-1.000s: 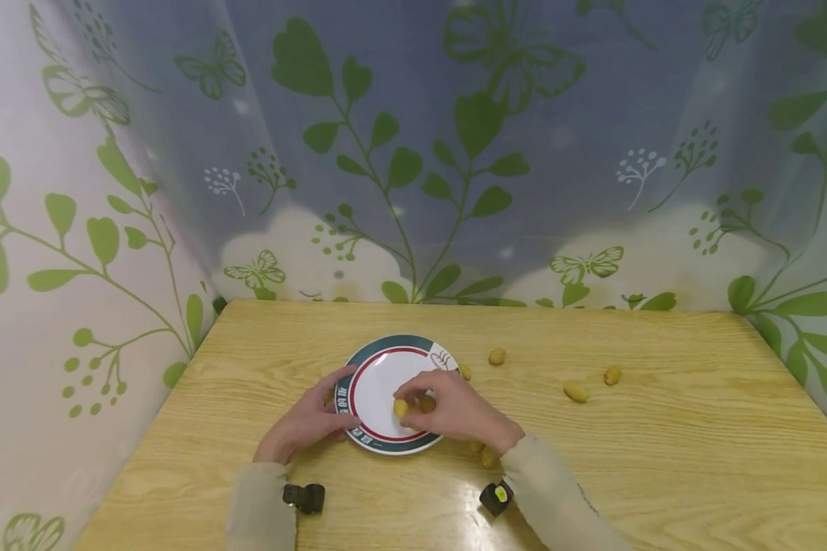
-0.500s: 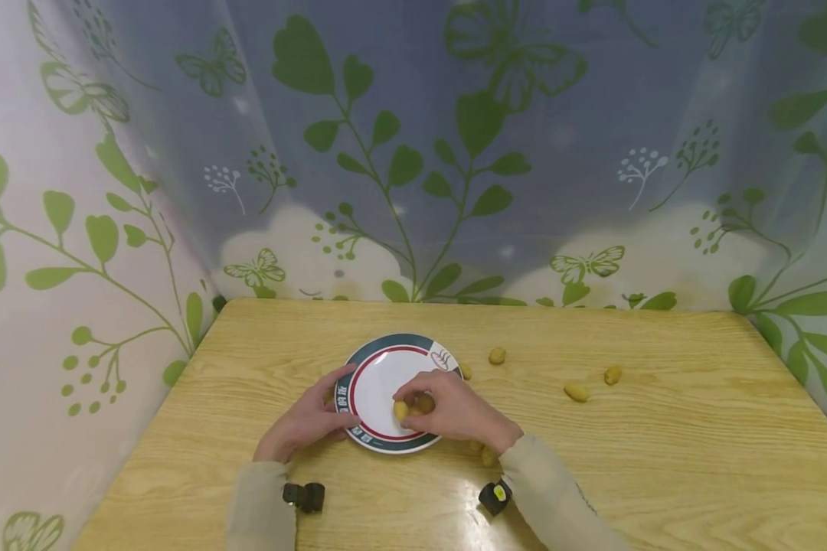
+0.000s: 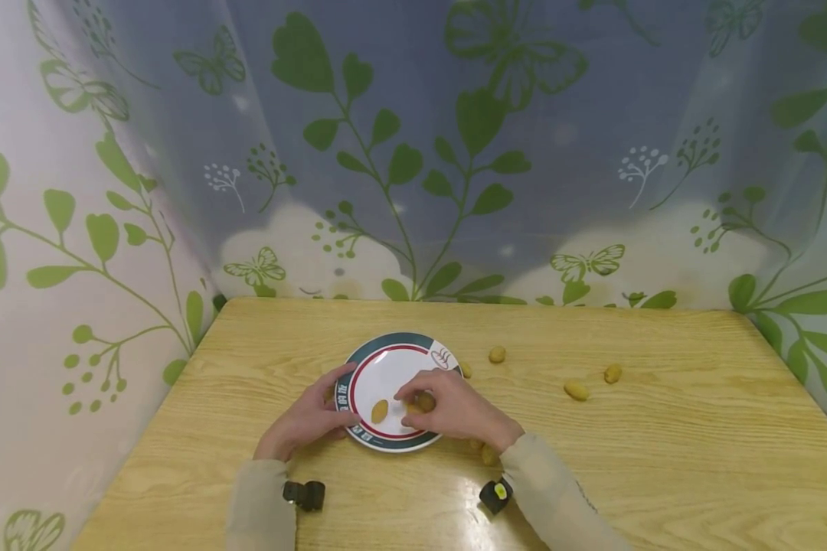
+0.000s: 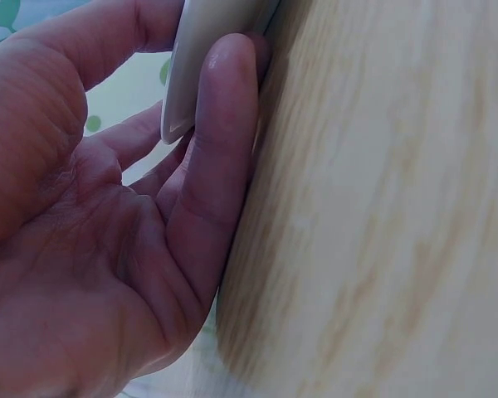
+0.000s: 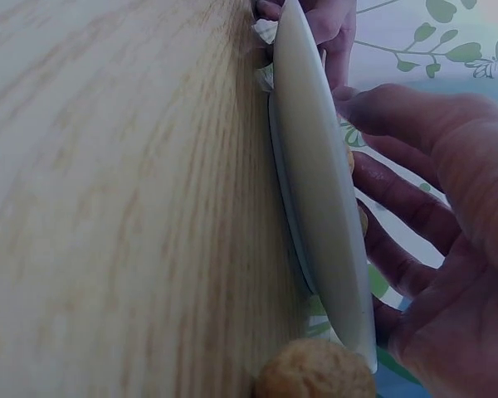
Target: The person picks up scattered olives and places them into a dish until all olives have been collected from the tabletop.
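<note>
A white plate with a dark green rim and red ring (image 3: 386, 342) lies on the table. My left hand (image 3: 310, 417) grips its left edge; in the left wrist view, fingers wrap the plate's edge (image 4: 183, 91). My right hand (image 3: 458, 405) is over the plate's right part, its fingers curved with a gap between thumb and index fingertips. One small yellow-brown, nut-like oval (image 3: 380, 411) lies loose on the plate. A darker round one (image 3: 425, 402) shows between the right thumb and fingers, partly hidden by them. In the right wrist view, a lumpy piece (image 5: 350, 160) peeks past the rim beside the fingers.
More such pieces lie right of the plate: a round one (image 3: 498, 354), an elongated one (image 3: 576, 390) and another (image 3: 612, 373). One sits at the plate's right edge (image 3: 465, 370), and a few near the right wrist (image 3: 488, 455). A patterned curtain (image 3: 413, 153) hangs behind the table.
The yellow-brown oval that was at my right thumb and index fingertips is now apart from them, further left on the plate. Both hands have stayed almost in place.
</note>
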Tool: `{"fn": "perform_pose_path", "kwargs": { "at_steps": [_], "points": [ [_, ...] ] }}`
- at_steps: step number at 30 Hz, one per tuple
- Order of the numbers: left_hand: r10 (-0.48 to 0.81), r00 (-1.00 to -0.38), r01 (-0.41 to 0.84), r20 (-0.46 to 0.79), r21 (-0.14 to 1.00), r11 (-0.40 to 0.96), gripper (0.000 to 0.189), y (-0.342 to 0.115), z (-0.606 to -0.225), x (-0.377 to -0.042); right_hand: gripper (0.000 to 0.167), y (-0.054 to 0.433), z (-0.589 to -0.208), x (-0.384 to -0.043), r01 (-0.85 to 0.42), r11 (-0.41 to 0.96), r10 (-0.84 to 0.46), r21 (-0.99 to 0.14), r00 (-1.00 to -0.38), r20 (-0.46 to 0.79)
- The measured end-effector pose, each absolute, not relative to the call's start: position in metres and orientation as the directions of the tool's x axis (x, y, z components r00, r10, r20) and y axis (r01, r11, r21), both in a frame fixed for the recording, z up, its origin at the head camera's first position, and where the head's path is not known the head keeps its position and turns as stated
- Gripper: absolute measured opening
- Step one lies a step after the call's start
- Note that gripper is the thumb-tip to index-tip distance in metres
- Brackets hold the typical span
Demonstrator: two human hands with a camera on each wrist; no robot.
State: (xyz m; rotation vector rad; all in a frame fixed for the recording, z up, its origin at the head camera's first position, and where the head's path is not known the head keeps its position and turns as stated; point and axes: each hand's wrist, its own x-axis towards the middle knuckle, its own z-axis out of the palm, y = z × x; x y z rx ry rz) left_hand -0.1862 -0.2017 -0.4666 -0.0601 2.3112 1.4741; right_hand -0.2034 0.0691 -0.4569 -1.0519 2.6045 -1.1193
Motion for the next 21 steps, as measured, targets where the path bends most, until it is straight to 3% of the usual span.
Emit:
{"fn": "perform_pose_path", "kwargs": {
  "at_steps": [21],
  "points": [
    [0.183, -0.922, -0.239, -0.341, 0.873, 0.425, 0.087, -0.200, -0.465, -0.185, 0.025, 0.085, -0.450, -0.204, -0.483, 0.397, -0.597, -0.780, -0.782, 0.180]
  ]
}}
